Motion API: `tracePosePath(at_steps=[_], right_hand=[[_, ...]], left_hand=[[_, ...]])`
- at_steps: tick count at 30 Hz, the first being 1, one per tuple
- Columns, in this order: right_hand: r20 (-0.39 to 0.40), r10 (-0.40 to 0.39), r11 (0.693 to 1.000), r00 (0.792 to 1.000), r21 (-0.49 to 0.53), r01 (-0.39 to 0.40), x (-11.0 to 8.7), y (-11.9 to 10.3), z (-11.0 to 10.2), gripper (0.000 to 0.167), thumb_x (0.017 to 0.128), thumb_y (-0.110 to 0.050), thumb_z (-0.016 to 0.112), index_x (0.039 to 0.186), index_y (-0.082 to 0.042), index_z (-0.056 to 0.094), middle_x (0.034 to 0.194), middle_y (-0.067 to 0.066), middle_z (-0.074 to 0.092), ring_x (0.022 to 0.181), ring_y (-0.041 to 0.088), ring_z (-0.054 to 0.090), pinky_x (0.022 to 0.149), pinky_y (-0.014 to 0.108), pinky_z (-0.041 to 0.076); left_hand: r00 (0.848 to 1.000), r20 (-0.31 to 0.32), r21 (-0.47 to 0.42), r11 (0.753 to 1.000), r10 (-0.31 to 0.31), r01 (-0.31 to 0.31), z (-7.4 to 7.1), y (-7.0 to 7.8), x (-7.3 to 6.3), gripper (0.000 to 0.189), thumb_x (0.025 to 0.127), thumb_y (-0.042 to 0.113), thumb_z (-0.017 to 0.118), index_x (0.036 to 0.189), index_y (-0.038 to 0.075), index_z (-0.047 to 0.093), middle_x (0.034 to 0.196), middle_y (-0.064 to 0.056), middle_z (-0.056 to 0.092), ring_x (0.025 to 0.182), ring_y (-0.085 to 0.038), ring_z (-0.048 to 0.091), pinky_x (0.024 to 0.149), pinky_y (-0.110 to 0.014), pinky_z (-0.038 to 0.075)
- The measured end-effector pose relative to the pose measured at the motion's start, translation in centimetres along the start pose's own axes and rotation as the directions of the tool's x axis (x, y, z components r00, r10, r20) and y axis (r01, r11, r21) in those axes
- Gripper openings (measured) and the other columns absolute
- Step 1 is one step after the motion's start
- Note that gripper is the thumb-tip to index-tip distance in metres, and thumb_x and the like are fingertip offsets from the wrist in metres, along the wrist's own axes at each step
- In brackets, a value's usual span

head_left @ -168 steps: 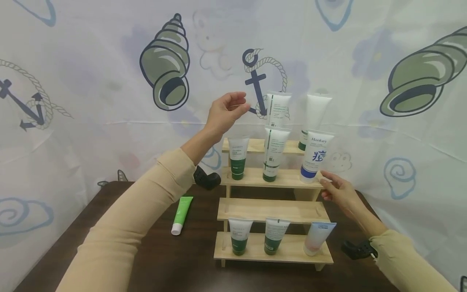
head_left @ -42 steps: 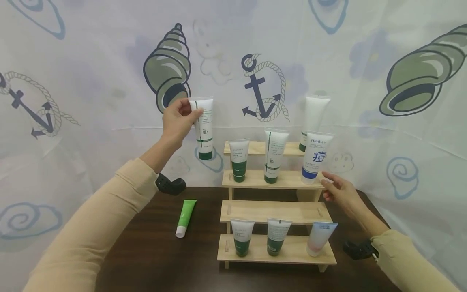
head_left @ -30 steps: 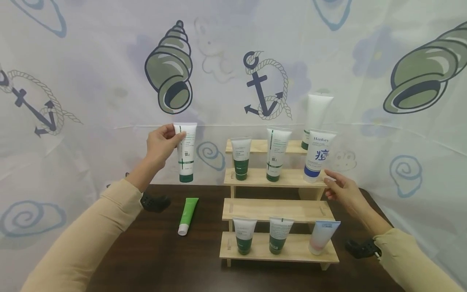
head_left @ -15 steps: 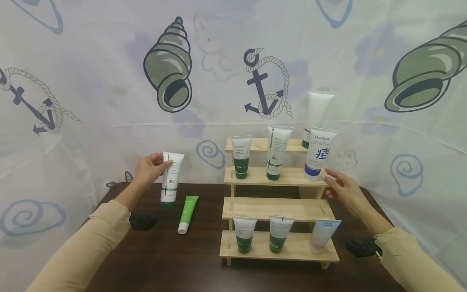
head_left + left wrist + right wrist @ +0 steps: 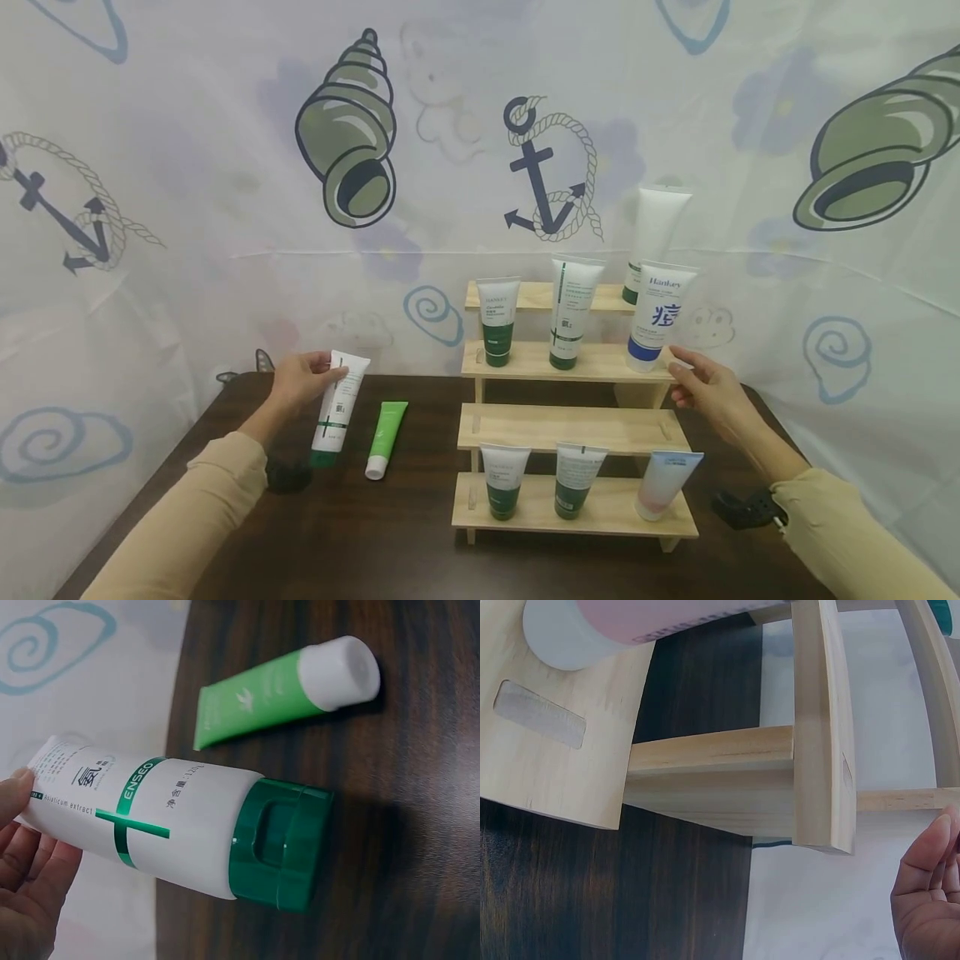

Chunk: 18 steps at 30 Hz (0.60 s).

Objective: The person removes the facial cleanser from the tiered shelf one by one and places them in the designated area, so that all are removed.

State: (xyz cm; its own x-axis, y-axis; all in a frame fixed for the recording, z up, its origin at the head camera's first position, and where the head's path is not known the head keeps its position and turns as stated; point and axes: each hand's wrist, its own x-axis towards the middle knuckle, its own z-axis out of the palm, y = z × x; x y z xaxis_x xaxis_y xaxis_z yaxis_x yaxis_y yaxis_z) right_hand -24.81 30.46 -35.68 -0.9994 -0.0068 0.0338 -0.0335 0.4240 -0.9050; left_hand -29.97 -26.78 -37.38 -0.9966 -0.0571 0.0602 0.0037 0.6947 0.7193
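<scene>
Nearest are the person's beige sleeves [image 5: 183, 521], reaching in over a dark wood-grain tabletop [image 5: 360, 550]. On the tabletop's right half stands a four-tier wooden rack [image 5: 573, 427], its bottom shelf [image 5: 538, 498] toward the near edge. Upright on that shelf, left to right, are a small white-and-green tube [image 5: 505, 479], a second one like it [image 5: 580, 479] and a pale blue-and-pink tube [image 5: 666, 483].

Left of the rack, a bright green tube [image 5: 387, 432] lies on the tabletop, its white cap toward the near edge. Just beside it, nearer the tabletop's left edge, the left hand [image 5: 300, 382] pinches the tail end of a white ENSEO tube [image 5: 339, 408] — tilted, green cap lowest. Whether that cap touches the wood cannot be told.

The third shelf [image 5: 528, 354] carries a Hankey white-and-green tube [image 5: 498, 312], a taller white-and-green tube [image 5: 574, 308] and a blue-banded Hankey tube [image 5: 660, 312]. At this shelf's right end the right hand [image 5: 708, 387] pinches the corner, thumb and fingertips close together.

A large white tube [image 5: 655, 225] stands at the right end of the top shelf [image 5: 536, 295]; beyond hangs a backdrop [image 5: 450, 208] printed with shells and anchors.
</scene>
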Motion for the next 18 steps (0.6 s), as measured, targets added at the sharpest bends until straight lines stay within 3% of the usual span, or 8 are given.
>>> tracePosePath(at_steps=[12,18], right_hand=[[-0.002,0.009,1.000,1.000,-0.001,-0.009,-0.1,-0.1,0.0,0.061,0.100,-0.031,0.045,0.148,-0.001,0.022,0.084,-0.002,0.055,0.069,0.004,0.057,0.066,0.019,0.053],[-0.005,0.006,1.000,1.000,-0.006,-0.006,-0.1,-0.2,0.0,0.061,0.100,-0.030,0.045,0.148,-0.001,0.022,0.085,-0.001,0.055,0.069,0.004,0.056,0.066,0.019,0.053]], left_hand=[[0.997,0.016,0.050,0.995,-0.082,0.081,2.3,-2.1,0.4,0.051,0.089,0.027,0.064,0.123,-0.009,0.054,0.115,-0.027,0.062,0.092,-0.031,0.062,0.078,-0.040,0.052],[0.997,0.017,0.053,0.996,-0.074,0.073,2.7,-2.5,0.6,0.047,0.089,0.026,0.065,0.120,-0.008,0.058,0.112,-0.026,0.063,0.090,-0.030,0.063,0.075,-0.039,0.052]])
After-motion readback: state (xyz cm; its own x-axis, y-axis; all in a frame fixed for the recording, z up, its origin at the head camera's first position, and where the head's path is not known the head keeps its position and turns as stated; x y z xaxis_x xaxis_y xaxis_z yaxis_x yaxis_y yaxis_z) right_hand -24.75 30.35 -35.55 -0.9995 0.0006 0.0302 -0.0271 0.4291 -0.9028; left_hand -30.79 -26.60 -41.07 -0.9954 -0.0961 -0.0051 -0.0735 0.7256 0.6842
